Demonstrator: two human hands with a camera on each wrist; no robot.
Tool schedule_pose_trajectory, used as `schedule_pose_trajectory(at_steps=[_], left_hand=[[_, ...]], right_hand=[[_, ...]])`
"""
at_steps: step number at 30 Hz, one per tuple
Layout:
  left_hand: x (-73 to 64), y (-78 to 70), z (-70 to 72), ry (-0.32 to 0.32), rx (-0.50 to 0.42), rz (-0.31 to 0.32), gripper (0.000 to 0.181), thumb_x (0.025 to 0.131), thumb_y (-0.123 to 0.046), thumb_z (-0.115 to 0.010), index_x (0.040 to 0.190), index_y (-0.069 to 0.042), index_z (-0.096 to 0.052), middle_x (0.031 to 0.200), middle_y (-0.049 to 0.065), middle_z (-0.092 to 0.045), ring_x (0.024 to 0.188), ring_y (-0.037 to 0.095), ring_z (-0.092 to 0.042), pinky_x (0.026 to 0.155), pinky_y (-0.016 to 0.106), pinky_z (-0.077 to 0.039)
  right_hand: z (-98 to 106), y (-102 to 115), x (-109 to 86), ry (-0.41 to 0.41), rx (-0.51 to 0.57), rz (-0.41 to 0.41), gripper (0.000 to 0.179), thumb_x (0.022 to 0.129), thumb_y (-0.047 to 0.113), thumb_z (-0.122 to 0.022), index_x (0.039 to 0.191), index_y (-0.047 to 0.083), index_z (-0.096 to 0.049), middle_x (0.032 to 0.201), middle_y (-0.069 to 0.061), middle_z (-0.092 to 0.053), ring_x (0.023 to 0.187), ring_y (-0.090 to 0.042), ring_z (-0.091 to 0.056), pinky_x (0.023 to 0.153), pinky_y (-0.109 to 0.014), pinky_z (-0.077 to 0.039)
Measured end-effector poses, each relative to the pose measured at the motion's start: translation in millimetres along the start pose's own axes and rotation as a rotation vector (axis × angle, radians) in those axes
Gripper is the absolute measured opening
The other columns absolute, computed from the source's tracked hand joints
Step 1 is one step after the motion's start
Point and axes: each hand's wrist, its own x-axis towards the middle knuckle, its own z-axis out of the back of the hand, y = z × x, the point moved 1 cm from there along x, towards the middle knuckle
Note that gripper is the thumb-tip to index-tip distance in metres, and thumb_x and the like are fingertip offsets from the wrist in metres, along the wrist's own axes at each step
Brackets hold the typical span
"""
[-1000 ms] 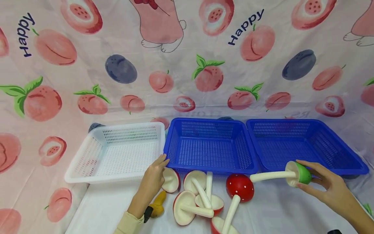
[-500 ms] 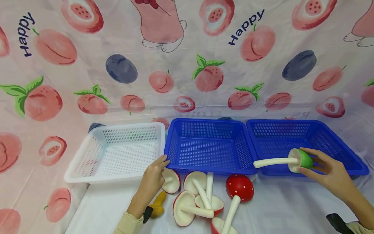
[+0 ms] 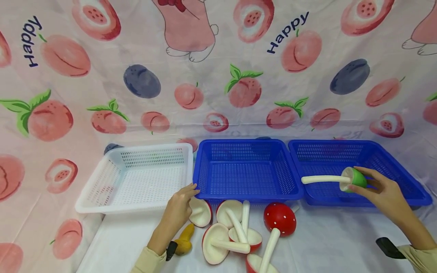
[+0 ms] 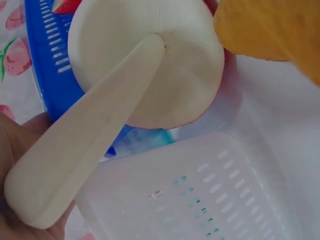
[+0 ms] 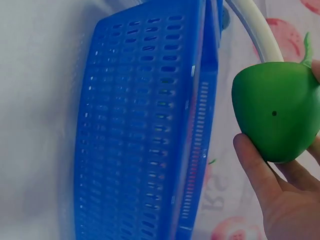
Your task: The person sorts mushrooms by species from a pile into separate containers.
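Observation:
My right hand [image 3: 385, 189] grips a green-capped toy mushroom [image 3: 358, 179] by its cap, over the front part of the right blue basket [image 3: 372, 204]. Its cream stem points left across the basket. The right wrist view shows fingers and thumb against the green cap [image 5: 275, 110]. My left hand [image 3: 179, 203] rests by the front left corner of the middle blue basket [image 3: 249, 198]. Beneath it lies a red-rimmed toy mushroom [image 3: 201, 213], gills up. In the left wrist view its cream stem [image 4: 85, 135] passes in front of the left hand [image 4: 20, 145], with no fingers wrapped over it.
A white basket [image 3: 133, 209] stands left of the blue ones. Several red mushrooms lie in front, including one with a white-dotted cap [image 3: 280, 219] and one with its stem across others [image 3: 215, 248]. A yellow-brown mushroom-like piece [image 3: 184, 240] lies beside the left wrist.
My right hand has carried the green mushroom up and forward, from in front of the right blue basket to over it. The left hand has hardly moved.

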Motion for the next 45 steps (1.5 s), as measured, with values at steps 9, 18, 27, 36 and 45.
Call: schedule_pose_trajectory(at_steps=[9, 18, 27, 36, 45], left_hand=[[-0.5, 0.0, 1.1, 0.002, -0.006, -0.002, 0.047, 0.066, 0.030, -0.052, 0.099, 0.003, -0.072, 0.117, 0.017, -0.064, 0.112, 0.033, -0.058, 0.085, 0.042, -0.052], [-1.8, 1.3, 2.4, 0.004, -0.035, 0.002, 0.044, 0.071, 0.025, -0.053, 0.101, 0.000, -0.073, 0.119, 0.015, -0.063, 0.112, 0.032, -0.059, 0.087, 0.041, -0.051], [-1.8, 1.9, 1.8, -0.009, -0.026, -0.013, 0.031, 0.076, 0.018, -0.059, 0.099, 0.002, -0.072, 0.117, 0.016, -0.064, 0.112, 0.032, -0.059, 0.089, 0.042, -0.050], [-3.3, 3.1, 1.8, 0.012, -0.075, 0.007, 0.027, 0.080, 0.014, -0.060, 0.101, 0.001, -0.072, 0.120, 0.017, -0.063, 0.114, 0.034, -0.057, 0.092, 0.043, -0.048], [-3.9, 7.9, 3.1, 0.026, -0.120, 0.004, 0.025, 0.082, 0.009, -0.063, 0.103, -0.001, -0.072, 0.122, 0.016, -0.062, 0.116, 0.033, -0.056, 0.095, 0.044, -0.046]], right_hand=[[-2.0, -17.8, 9.8, 0.019, -0.040, -0.083, 0.067, 0.090, 0.032, -0.065, 0.142, 0.000, -0.037, 0.131, -0.034, -0.041, 0.087, 0.016, -0.037, 0.060, -0.005, -0.039], [-2.5, -28.5, 15.5, 0.091, -0.066, -0.140, 0.067, 0.094, 0.032, -0.059, 0.141, -0.008, -0.032, 0.130, -0.040, -0.037, 0.106, -0.058, -0.044, 0.059, -0.025, -0.047], [-11.5, -35.3, 18.3, 0.142, -0.141, -0.163, 0.067, 0.095, 0.035, -0.056, 0.138, -0.011, -0.033, 0.121, -0.042, -0.040, 0.100, -0.059, -0.046, 0.064, -0.054, -0.051], [-15.1, -41.4, 21.0, 0.164, -0.197, -0.149, 0.065, 0.095, 0.036, -0.056, 0.136, -0.011, -0.037, 0.118, -0.043, -0.042, 0.095, -0.055, -0.047, 0.061, -0.052, -0.051], [-23.1, -45.3, 22.6, 0.207, -0.267, -0.101, 0.066, 0.090, 0.036, -0.062, 0.128, -0.014, -0.042, 0.111, -0.043, -0.047, 0.087, -0.049, -0.052, 0.058, -0.044, -0.051]])
